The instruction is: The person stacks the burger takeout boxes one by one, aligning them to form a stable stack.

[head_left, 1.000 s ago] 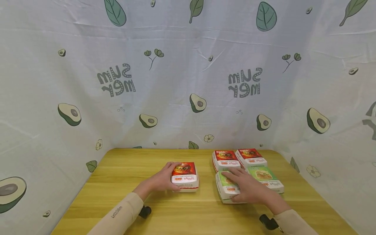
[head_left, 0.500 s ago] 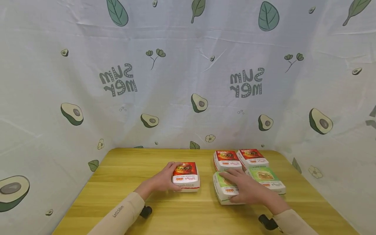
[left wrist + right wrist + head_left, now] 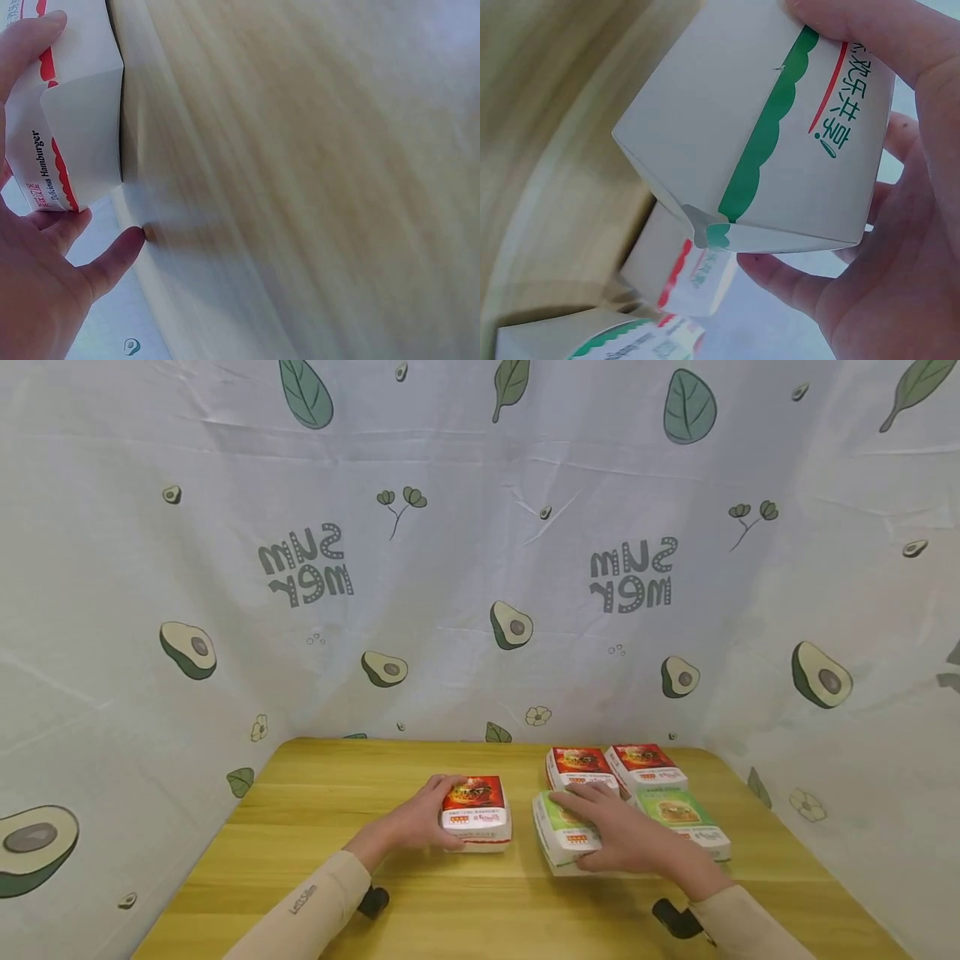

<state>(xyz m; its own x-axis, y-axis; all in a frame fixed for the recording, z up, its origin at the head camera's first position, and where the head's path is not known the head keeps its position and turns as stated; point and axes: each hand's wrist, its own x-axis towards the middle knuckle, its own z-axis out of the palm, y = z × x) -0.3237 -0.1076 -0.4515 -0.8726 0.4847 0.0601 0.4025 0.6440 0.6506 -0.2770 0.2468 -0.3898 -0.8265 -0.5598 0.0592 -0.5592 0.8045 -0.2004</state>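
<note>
In the head view, my left hand (image 3: 418,818) grips the left side of a red-topped burger box (image 3: 476,818) on the table. A thumb lies along the white, red-trimmed side of that burger box (image 3: 71,97) in the left wrist view. My right hand (image 3: 630,837) holds a green-topped burger box (image 3: 558,835) from above and the right. Seen from the right wrist, thumb and fingers span this white box with its green scalloped band (image 3: 712,127), and its lower edge stands off the wood. A small flap sticks out at one corner.
Two red-topped boxes, left (image 3: 576,762) and right (image 3: 645,764), stand at the back right. In front of them is another green-topped box (image 3: 682,818), partly behind my right hand. The wooden table (image 3: 330,777) ends at a printed cloth curtain (image 3: 450,568).
My right hand has shifted left with the green-topped box, away from the other green one, and slightly up lately. My left hand and its red-topped box have hardly moved.
</note>
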